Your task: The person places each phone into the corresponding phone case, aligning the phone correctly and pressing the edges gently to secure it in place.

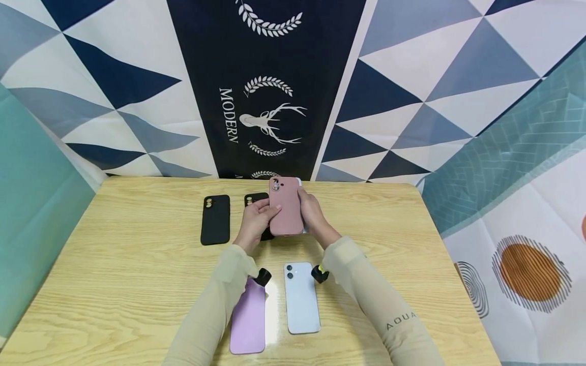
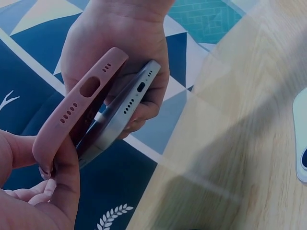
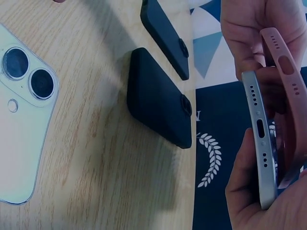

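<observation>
Above the far part of the table, my left hand pinches the left edge of a pink phone case, thumb outside and fingers inside. My right hand grips a pale phone with silvery sides, which lies behind the case in the head view. Both wrist views show the case and phone side by side at a slant. A gap runs between their bottom ends, with some left fingers in it. The port cutout of the case and the port of the phone face the wrist cameras.
Two black phone cases lie on the wooden table, one partly behind my left hand. Nearer me are a white phone and a flat lavender phone-shaped item, partly under my left sleeve. A patterned cloth backdrop rises behind.
</observation>
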A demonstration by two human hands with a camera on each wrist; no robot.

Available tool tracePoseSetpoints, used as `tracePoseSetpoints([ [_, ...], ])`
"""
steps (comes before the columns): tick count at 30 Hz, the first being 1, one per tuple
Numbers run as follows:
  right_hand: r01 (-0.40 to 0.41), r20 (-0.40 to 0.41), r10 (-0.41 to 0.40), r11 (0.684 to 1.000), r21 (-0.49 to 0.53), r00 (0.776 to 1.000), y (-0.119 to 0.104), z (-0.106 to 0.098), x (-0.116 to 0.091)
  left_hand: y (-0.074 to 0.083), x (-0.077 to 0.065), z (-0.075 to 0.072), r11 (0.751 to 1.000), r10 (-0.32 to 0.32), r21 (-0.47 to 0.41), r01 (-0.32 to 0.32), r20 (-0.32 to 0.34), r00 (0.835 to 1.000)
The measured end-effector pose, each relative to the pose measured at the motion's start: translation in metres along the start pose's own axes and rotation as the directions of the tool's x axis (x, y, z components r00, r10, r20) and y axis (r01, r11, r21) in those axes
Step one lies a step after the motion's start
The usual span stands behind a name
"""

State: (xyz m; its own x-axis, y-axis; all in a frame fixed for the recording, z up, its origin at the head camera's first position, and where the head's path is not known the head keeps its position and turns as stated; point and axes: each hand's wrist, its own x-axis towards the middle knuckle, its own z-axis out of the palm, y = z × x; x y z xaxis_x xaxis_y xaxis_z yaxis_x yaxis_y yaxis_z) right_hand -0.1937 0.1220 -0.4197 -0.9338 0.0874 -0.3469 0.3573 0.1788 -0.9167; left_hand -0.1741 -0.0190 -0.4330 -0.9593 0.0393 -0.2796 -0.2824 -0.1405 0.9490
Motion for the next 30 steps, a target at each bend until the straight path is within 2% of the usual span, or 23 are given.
tracePoseSetpoints([
  [8, -0.006, 0.01, 0.006, 1.0, -0.001, 1.0, 0.001, 0.002, 0.0, 0.0, -0.001, -0.001, 0.999, 0.017, 0.052, -0.015, -0.031, 0.999],
  [16, -0.023, 0.007, 0.023, 1.0, 0.001, 1.0, 0.003, 0.002, 0.001, 0.004, -0.002, -0.003, 0.991, -0.008, 0.137, 0.014, -0.042, 0.999],
  [21, -0.033, 0.01, 0.033, 0.999, 0.008, 0.999, 0.005, 0.002, 0.003, 0.007, 0.0, -0.005, 0.974, -0.03, 0.224, 0.038, -0.04, 0.999],
  [26, -0.028, 0.009, 0.028, 1.0, 0.005, 1.0, 0.006, 0.003, 0.002, 0.008, 0.0, -0.008, 0.949, -0.009, 0.313, 0.014, -0.019, 1.0],
  [30, -0.029, -0.003, 0.029, 1.0, 0.006, 1.0, 0.006, 0.004, 0.002, 0.006, -0.001, -0.011, 0.942, -0.005, 0.336, 0.002, 0.007, 1.0],
])
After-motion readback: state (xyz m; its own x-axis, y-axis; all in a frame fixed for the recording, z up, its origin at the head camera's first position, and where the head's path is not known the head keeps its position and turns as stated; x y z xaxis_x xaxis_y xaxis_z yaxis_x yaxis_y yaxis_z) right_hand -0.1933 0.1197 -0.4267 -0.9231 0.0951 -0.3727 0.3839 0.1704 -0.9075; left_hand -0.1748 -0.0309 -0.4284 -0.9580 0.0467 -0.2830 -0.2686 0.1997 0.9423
